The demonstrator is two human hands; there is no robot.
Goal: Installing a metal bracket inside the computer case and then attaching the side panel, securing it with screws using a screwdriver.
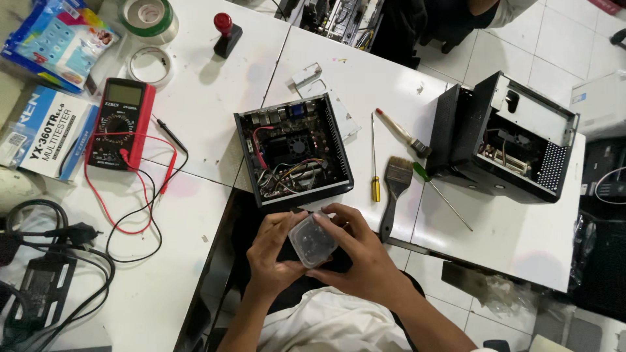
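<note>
Both my hands hold a small clear plastic container [312,240] with dark small parts inside, just below the table's edge. My left hand [274,254] cups its left side and underside. My right hand [358,251] wraps its right side, fingers curled over the top. Directly above them an open small black computer case [293,149] lies on the white table [208,78], its board, fan and coloured wires exposed.
A wide paintbrush [394,189], a yellow-handled screwdriver [374,160], a green-handled screwdriver [438,189] and a small brush [402,133] lie right of the case. A second open black case [505,140] stands further right. A red multimeter [120,124] with leads, tape rolls [150,19] and cables lie left.
</note>
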